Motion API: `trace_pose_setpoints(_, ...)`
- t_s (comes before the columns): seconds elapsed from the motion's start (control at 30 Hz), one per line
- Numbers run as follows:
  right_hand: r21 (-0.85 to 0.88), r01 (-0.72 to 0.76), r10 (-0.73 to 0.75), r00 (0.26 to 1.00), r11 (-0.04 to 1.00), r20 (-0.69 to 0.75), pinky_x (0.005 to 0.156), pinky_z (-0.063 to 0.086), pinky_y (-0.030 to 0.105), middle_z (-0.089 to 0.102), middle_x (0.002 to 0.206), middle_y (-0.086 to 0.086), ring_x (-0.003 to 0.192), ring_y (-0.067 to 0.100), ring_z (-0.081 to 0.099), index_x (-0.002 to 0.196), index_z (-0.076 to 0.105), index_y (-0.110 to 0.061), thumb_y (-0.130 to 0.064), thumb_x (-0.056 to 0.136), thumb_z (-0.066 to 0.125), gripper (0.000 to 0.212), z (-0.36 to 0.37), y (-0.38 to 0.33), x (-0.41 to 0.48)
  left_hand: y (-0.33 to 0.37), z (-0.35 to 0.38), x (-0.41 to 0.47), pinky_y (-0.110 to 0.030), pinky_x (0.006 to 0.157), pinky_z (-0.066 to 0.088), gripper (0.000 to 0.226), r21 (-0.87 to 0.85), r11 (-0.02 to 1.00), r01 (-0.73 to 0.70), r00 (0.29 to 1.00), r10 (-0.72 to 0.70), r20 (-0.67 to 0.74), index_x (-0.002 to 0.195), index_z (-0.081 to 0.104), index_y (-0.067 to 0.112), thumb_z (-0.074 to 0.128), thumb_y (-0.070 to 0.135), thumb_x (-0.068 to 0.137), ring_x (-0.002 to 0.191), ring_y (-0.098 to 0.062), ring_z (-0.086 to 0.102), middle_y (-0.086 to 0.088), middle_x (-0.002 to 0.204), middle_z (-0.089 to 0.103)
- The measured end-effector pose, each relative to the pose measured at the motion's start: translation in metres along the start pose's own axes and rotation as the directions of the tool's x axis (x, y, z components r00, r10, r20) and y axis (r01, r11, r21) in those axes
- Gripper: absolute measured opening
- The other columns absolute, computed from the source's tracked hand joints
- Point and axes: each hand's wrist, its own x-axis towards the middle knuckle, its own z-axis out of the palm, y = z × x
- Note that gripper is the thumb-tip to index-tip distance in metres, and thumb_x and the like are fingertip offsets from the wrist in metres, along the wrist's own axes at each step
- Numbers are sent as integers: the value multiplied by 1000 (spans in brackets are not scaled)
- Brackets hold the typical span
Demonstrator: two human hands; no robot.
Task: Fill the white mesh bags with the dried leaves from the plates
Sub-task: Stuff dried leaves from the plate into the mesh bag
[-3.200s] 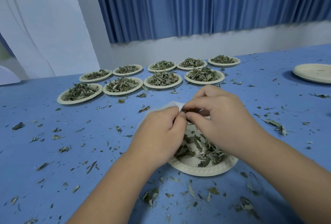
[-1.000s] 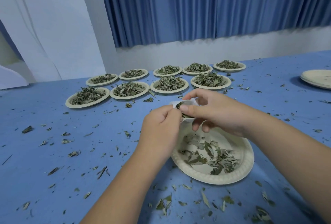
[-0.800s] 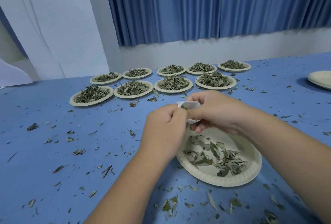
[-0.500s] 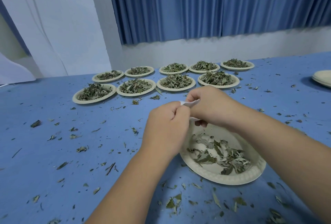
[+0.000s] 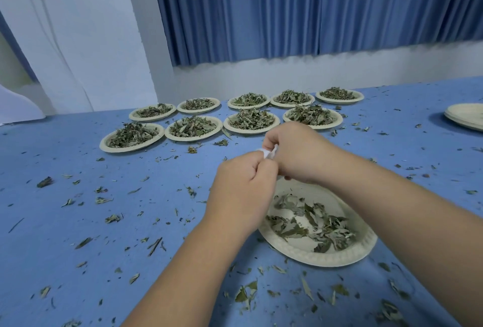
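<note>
Hands together above far rim of plate [image 5: 313, 258], near table [image 5: 78, 222] front edge. Left hand [image 5: 243, 190] and right hand [image 5: 298, 154] pinch white mesh bag [image 5: 268, 152] with curled fingers, likely so stray dried leaves [image 5: 311, 222] fall onto plate.

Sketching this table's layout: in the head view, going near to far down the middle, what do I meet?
Loose leaf scraps → near plate of dried leaves → white mesh bag pinched by left hand and right hand → front row of four plates → back row of five plates → blue curtain.
</note>
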Motion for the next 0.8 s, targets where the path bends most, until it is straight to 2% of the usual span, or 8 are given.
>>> trace_pose_setpoints(0.07, -115, -39, 40, 999, 993, 10, 49, 35, 21, 53, 69, -2, 68, 17, 51, 69, 53, -18, -7, 82, 63, 20, 1, -3, 3, -2, 0, 1, -28, 48, 20, 22, 13, 1000, -15, 1000, 14, 9, 55, 33, 18, 37, 31, 72, 47, -10, 25, 7, 45, 29)
trace_pose_setpoints(0.13, -76, -36, 33, 999, 996, -36, 50, 36, 21, 53, 66, -1, 66, 17, 50, 72, 55, -15, -10, 79, 65, 13, 4, 4, 4, -4, 0, 1, -31, 50, 21, 21, 4, 1000, -12, 1000, 12, -1, 55, 33, 17, 37, 30, 71, 47, -10, 24, 7, 46, 29)
trace_pose_setpoints(0.23, 366, -27, 36, 999, 930, -19, 55, 50, 26, 61, 63, 4, 53, 15, 57, 76, 61, -8, -11, 78, 70, 10, 3, 20, 0, -6, 0, 4, -30, 48, 21, 21, -18, 1000, 23, 999, -24, -45, 54, 34, 18, 37, 32, 70, 46, -9, 24, 7, 46, 31)
trace_pose_setpoints(0.3, 558, -31, 5, 999, 829, 48, 65, 58, 26, 67, 71, 8, 61, 17, 65, 85, 66, -1, -9, 80, 73, 12, -4, 32, 1, -7, 0, 5, -29, 48, 21, 22, -16, 999, 37, 998, -38, -53, 52, 35, 21, 37, 33, 70, 45, -9, 26, 9, 45, 32)
trace_pose_setpoints(0.37, 539, 11, -50, 997, 842, 57, 66, 58, 25, 68, 70, 4, 65, 16, 67, 87, 69, 0, -3, 78, 75, 11, -8, 37, 2, -7, 1, 5, -29, 49, 22, 24, -26, 999, 42, 998, -43, -49, 50, 34, 22, 38, 34, 71, 46, -9, 26, 9, 45, 32)
trace_pose_setpoints(0.47, 360, 32, -28, 999, 932, -15, 61, 55, 29, 66, 65, 6, 58, 15, 61, 75, 69, -7, 1, 71, 76, 11, -3, 35, 4, -8, 2, 5, -26, 47, 21, 25, -24, 1000, 14, 1000, -14, -24, 54, 32, 17, 38, 33, 72, 46, -8, 25, 9, 45, 29)
trace_pose_setpoints(0.67, 117, -2, 21, 987, 993, -157, 48, 30, 22, 47, 54, -5, 50, 11, 39, 57, 50, -19, -11, 72, 69, 25, 10, 28, 9, -4, 4, -1, -24, 44, 21, 20, -14, 998, -59, 998, 59, 22, 57, 36, 15, 39, 28, 72, 46, -9, 26, 8, 44, 31)
trace_pose_setpoints(0.8, 204, 34, 5, 982, 978, -188, 47, 34, 22, 50, 52, -7, 48, 9, 42, 66, 57, -16, -36, 70, 77, 28, 11, 44, -2, -6, 2, 1, -32, 50, 24, 21, -8, 1000, -17, 1000, 17, -22, 57, 33, 16, 37, 30, 73, 49, -9, 26, 7, 47, 30)
